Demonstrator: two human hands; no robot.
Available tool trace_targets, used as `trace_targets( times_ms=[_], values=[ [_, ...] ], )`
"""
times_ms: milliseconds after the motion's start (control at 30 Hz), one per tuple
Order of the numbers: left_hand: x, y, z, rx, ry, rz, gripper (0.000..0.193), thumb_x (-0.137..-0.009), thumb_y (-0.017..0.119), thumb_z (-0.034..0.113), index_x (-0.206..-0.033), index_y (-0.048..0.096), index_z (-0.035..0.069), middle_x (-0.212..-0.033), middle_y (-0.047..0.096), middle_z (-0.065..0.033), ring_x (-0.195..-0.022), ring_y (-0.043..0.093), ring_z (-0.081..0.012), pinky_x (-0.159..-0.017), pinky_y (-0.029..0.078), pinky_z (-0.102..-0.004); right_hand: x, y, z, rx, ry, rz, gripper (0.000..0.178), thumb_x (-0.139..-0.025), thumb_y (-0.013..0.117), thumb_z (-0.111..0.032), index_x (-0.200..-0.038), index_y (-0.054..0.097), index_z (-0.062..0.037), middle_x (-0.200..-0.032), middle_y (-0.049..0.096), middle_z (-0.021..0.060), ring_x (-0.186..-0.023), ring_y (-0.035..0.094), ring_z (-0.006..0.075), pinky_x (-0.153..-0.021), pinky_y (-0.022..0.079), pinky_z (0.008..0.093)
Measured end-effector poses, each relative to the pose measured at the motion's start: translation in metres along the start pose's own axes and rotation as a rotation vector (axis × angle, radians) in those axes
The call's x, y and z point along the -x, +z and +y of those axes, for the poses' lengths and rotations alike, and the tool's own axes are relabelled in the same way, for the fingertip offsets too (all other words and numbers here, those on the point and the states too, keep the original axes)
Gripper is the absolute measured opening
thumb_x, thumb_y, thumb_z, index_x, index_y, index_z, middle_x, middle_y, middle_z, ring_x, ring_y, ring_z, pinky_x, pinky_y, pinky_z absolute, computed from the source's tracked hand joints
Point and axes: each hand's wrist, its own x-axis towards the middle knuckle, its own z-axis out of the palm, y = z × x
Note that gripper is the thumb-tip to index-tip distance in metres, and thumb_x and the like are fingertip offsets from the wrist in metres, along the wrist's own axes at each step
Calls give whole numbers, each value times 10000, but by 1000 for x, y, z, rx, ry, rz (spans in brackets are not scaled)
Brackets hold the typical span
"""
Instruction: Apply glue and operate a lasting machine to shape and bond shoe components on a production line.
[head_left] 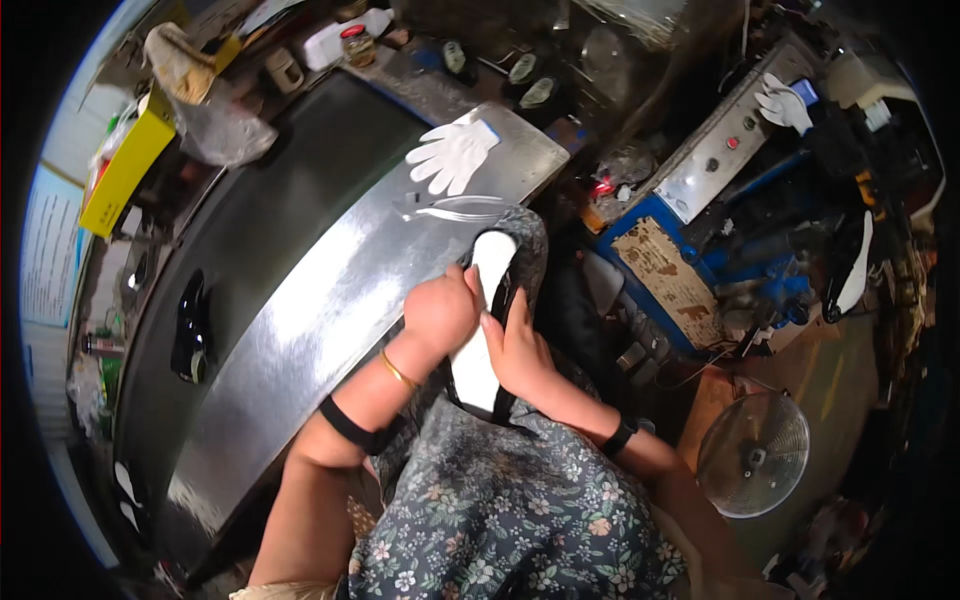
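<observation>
A black shoe with a long white underside (477, 370) rests on my lap, white face up and one end pointing away from me. My left hand (440, 312) is curled into a fist at its left edge, thumb and fingertips against the rim. Whether a small tool sits inside that fist is hidden. My right hand (518, 345) grips the other side, its thumb near the white face and its fingers along the black side. Beneath the shoe lies a dark floral apron (500, 510).
Left of me runs a dark conveyor belt (270, 210) with a black shoe (190, 330) on it. Its metal edge (300, 320) holds a white glove (452, 155) and pale cords (465, 208). To the right stand a blue machine (655, 260) and a round fan (755, 455).
</observation>
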Motion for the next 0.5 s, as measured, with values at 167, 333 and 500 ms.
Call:
trace_targets(
  times_ms=[167, 333, 500],
  values=[
    [43, 2, -11, 342, -119, -247, 500, -1002, 391, 399, -1272, 409, -20, -893, 613, -337, -823, 610, -498, -734, 477, -546, 13, 16, 11, -174, -69, 130, 706, -992, 452, -352, -1461, 150, 80, -1406, 358, 362, -1217, 467, 495, -995, 421, 459],
    [34, 27, -21, 560, 12, -83, 548, -1006, 335, 452, -1156, 541, -34, -907, 634, -328, -842, 620, -485, -749, 490, -522, 10, -12, 26, -31, 70, -131, 764, -992, 411, -420, -1443, 123, 124, -1411, 306, 399, -1233, 439, 514, -1006, 411, 468],
    [-58, 19, -35, 1016, -307, -345, 773, -997, 213, 613, -892, 642, -22, -775, 628, -89, -621, 572, -180, -604, 466, -323, -81, -63, 54, -676, 740, -238, 783, -957, 292, -666, -1065, 631, 31, -927, 678, 119, -881, 611, 220, -843, 473, 323]
  ],
)
